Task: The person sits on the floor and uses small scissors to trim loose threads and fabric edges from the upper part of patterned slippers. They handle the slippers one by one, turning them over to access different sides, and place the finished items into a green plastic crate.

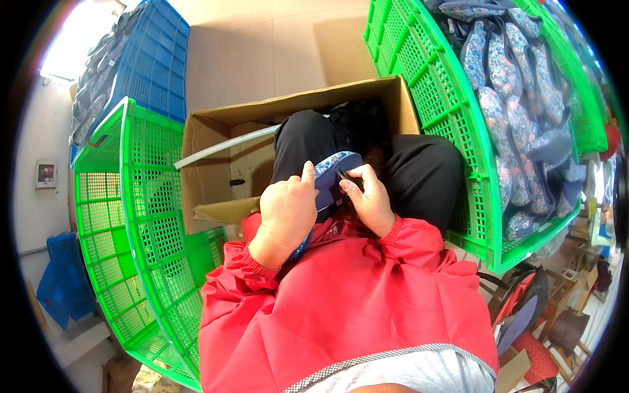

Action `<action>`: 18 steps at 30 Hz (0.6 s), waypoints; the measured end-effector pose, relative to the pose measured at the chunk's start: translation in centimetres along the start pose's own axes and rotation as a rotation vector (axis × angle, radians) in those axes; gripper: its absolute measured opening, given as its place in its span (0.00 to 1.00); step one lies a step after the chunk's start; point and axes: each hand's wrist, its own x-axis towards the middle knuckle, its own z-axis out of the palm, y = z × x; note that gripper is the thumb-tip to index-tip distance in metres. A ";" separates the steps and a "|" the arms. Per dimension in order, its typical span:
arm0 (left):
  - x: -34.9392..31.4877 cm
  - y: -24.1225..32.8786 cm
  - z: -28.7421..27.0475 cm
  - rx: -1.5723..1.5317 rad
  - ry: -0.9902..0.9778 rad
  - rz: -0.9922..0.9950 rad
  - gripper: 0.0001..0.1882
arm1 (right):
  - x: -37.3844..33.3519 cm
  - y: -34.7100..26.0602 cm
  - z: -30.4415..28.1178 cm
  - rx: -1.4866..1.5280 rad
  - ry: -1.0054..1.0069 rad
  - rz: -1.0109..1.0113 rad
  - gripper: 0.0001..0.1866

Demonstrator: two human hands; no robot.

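Observation:
A floral fabric slipper (327,171), blue with a navy lining side, lies over my lap between both hands. My left hand (288,208) is wrapped round its left side, with the index finger stretched out along the patterned edge. At its right edge my right hand (371,200) is closed in a pinch, thumb and finger together against the navy part. A small dark, thin thing shows at those fingertips, too small to name. More blue floral fabric peeks out below my left wrist. My palms hide much of the slipper.
An open cardboard box (229,154) sits in front of my knees, with a pale tube (226,145) across it. Green crates stand close on both sides; the right crate (452,118) is full of floral slippers (517,118). A blue crate (152,62) is at far left.

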 end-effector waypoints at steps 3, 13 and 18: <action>0.0 0.0 0.2 0.006 0.013 0.015 0.29 | 0.0 0.1 0.2 -0.069 0.023 -0.039 0.17; 0.1 0.4 0.2 0.030 -0.004 0.029 0.29 | 0.0 1.2 0.9 0.072 0.039 -0.029 0.13; 0.0 0.4 0.2 0.014 -0.005 0.037 0.28 | 0.0 1.3 1.1 0.571 0.081 0.116 0.08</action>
